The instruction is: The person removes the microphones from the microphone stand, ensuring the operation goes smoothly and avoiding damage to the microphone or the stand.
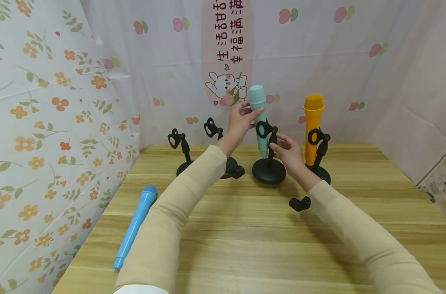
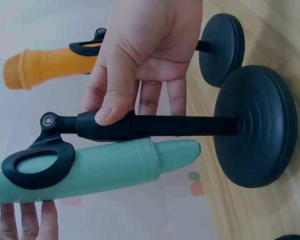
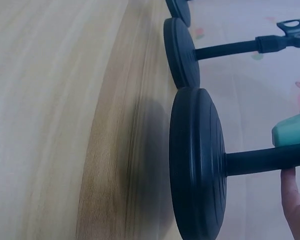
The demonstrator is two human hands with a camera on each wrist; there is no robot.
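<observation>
My left hand holds a mint-green toy microphone just below its head, thumb in front and fingers behind. The microphone stands nearly upright, narrow end down, beside a black microphone stand. In the left wrist view, the stand's oval clip lies against the microphone's body; whether it is seated there I cannot tell. My right hand pinches the stand's pole below the clip. The thumb rests on its thick collar. Only some of the right fingers show in the right wrist view.
An orange microphone stands upright at another black stand on the right. Two stands with bare clips, a far-left one and its neighbour, are partly behind my left arm. A blue microphone lies on the wooden table's left.
</observation>
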